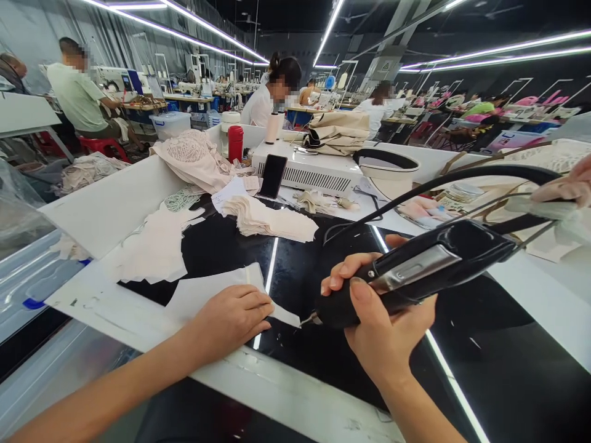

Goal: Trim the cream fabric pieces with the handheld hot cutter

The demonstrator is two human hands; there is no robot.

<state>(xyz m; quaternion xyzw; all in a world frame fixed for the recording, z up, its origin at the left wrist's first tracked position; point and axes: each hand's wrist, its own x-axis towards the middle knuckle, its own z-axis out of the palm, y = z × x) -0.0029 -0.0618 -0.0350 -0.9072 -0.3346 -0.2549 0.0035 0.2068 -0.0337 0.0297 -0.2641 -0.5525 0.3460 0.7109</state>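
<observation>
My left hand lies flat, fingers stretched out, on a white piece of fabric or paper on the glossy black table top. My right hand is wrapped around a black corded hand tool with a silver lever along its side. The tool's thin metal tip points left and meets the right end of the white piece, or nearly so. Beyond my hands lies a stack of pale cut fabric pieces. More pale pieces are spread at the left.
A black phone leans against a white vented box. Near it stand a red bottle and a white visor. The tool's cable arches to the right. At the right edge shows another hand. Several people sit at sewing machines behind.
</observation>
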